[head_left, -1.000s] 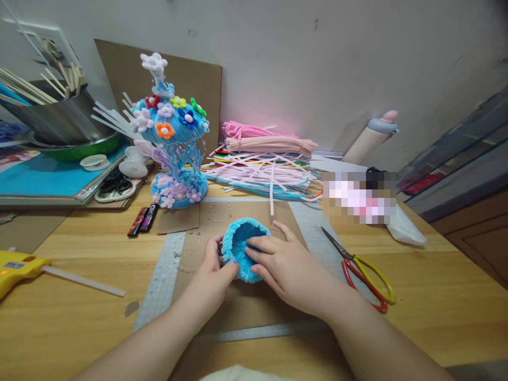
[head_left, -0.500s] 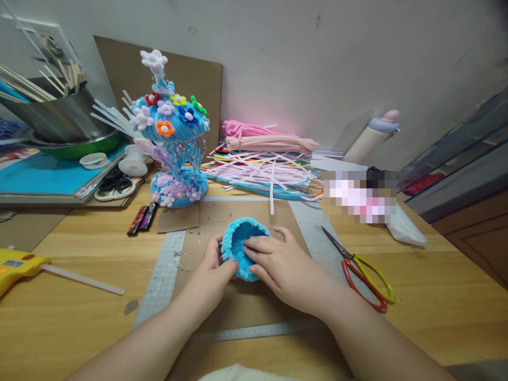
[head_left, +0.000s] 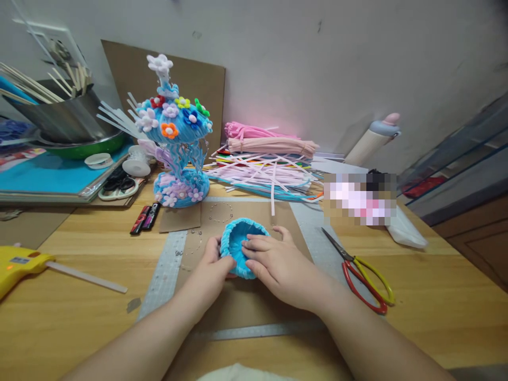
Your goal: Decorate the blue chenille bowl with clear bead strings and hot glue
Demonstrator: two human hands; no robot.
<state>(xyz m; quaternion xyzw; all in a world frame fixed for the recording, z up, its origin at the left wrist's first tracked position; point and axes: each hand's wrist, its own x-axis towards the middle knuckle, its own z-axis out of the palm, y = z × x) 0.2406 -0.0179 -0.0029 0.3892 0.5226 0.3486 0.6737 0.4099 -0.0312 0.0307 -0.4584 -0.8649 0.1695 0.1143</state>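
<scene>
A small bowl of fuzzy light-blue pipe cleaners [head_left: 233, 238] is tilted toward me over the cardboard, its hollow inside showing. My left hand [head_left: 214, 270] is closed around its left side, thumb on the front rim and fingertips hidden behind. From the right, my right hand [head_left: 273, 259] reaches over the rim with several fingers and the thumb against the inside. Another finger of that hand stays outside, past the right wall. Beaded loops [head_left: 221, 212] lie on the cardboard sheet [head_left: 254, 307] behind and left of the bowl.
A blue flowered pipe-cleaner ornament [head_left: 174, 132] stands back left. Bundled pipe cleaners [head_left: 270, 153] lie along the wall. Scissors [head_left: 365, 280] rest right of the grey cutting mat [head_left: 156, 286]; a yellow glue gun [head_left: 24, 267] lies left. A metal pot of sticks [head_left: 59, 114] stands far left.
The camera view has shifted slightly, moving the background a little to the right. Inside the bowl, the right thumb sits slightly higher and further left; both hands stay on the bowl.
</scene>
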